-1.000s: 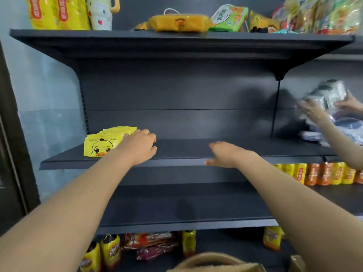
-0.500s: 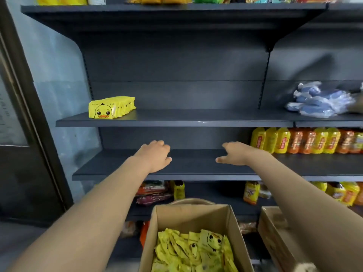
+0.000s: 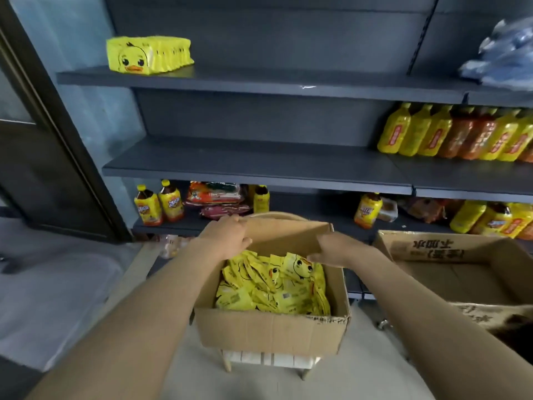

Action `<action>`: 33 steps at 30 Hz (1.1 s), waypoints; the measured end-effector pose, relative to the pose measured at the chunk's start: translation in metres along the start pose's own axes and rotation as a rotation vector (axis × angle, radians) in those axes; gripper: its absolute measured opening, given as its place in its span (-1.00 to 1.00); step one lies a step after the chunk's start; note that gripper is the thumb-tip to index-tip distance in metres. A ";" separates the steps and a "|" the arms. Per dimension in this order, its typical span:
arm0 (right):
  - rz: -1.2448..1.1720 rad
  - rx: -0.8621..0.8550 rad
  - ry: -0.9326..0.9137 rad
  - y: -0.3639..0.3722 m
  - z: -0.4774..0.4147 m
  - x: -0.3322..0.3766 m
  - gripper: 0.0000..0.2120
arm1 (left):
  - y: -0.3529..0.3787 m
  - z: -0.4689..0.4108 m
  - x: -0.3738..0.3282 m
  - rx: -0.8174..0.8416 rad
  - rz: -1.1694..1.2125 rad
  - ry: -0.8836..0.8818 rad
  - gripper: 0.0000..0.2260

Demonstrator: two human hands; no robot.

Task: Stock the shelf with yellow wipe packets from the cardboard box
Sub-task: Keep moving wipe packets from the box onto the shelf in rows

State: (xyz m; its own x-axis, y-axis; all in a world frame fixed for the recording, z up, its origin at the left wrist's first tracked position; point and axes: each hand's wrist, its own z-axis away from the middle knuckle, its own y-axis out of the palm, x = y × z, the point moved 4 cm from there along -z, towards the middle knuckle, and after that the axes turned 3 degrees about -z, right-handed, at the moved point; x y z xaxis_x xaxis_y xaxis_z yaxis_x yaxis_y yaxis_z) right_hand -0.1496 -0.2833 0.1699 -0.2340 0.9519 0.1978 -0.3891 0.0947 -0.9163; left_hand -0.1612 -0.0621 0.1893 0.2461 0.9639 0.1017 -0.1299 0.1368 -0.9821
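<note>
Your empty left hand point(image 3: 227, 236), fingers point(image 3: 242, 242) loosely curled, and right hand point(image 3: 336, 249), fingers point(image 3: 315, 257) straight, hover over the brown cardboard box point(image 3: 271, 333); gather its yellow duck-printed wipe packets point(image 3: 274, 287) into one squared stack.

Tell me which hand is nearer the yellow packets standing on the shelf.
Left. The left hand is below those packets, over the far-left corner of the cardboard box; the right hand is farther right.

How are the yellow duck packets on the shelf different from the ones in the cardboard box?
The yellow shelf packets stand in one neat row; the yellow box packets lie jumbled in a heap. The shelf packets sit high on the dark grey shelf; the box packets sit low in the brown cardboard box. Both show a duck face.
</note>
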 end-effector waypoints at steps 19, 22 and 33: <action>-0.253 0.505 0.238 0.222 -0.209 -0.064 -0.57 | 0.258 -0.145 0.000 0.496 0.379 -0.165 -0.57; -0.355 0.492 0.344 0.240 -0.226 -0.068 -0.61 | 0.286 -0.156 0.002 0.536 0.477 -0.239 -0.58; -1.856 -0.169 1.294 0.302 -0.281 -0.091 -0.59 | 0.314 -0.168 0.000 0.311 0.858 -0.454 -0.80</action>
State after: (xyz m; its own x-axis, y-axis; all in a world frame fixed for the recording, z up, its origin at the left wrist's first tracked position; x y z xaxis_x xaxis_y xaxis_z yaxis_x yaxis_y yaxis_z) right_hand 0.0048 -0.2589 -0.2227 0.7197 -0.5706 0.3955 0.6452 0.7601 -0.0773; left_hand -0.0408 -0.0579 -0.1459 -0.4268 0.7517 -0.5028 -0.3512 -0.6501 -0.6739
